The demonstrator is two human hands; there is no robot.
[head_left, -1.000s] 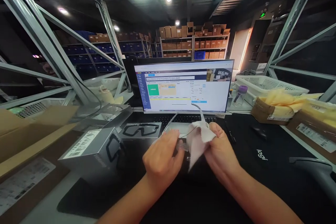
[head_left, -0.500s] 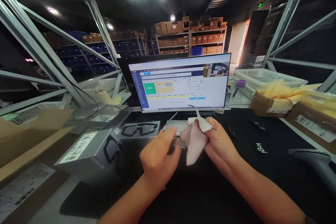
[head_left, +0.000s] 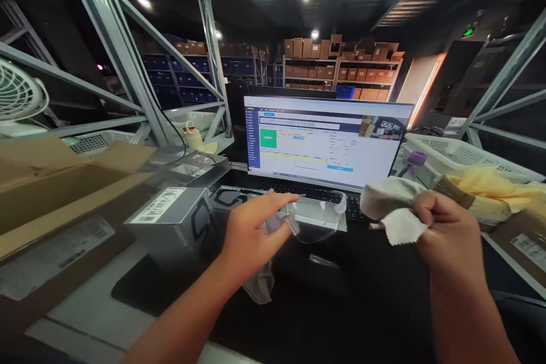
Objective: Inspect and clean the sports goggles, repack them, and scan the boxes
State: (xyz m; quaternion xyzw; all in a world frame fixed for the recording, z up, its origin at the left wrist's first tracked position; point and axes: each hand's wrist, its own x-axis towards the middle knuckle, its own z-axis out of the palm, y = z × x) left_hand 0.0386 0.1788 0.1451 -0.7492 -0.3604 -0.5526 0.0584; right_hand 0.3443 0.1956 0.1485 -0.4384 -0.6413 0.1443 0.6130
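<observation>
My left hand (head_left: 251,224) is closed, its thumb and fingers pinching one side of a pair of clear glasses (head_left: 315,239). The glasses' transparent frame stretches to the right, above the black mat (head_left: 341,307). To the right and apart from them, my right hand (head_left: 446,219) grips a pale grey cleaning cloth (head_left: 394,199), slightly blurred, with a zigzag-edged corner hanging down. A grey fabric piece (head_left: 259,287) lies under my left wrist. On the mat, a small clear strip (head_left: 324,261) lies below the glasses.
Behind the hands stand a monitor (head_left: 324,142) and a keyboard (head_left: 352,205), with a pale flat card (head_left: 305,210) before it. Grey printed boxes (head_left: 170,233) and an open carton (head_left: 85,205) are at left. Yellow bags (head_left: 486,187) and a white basket (head_left: 443,151) are at right.
My right hand has moved right with the cloth, away from the glasses. The glasses stay in my left hand and are now uncovered. The camera has turned left.
</observation>
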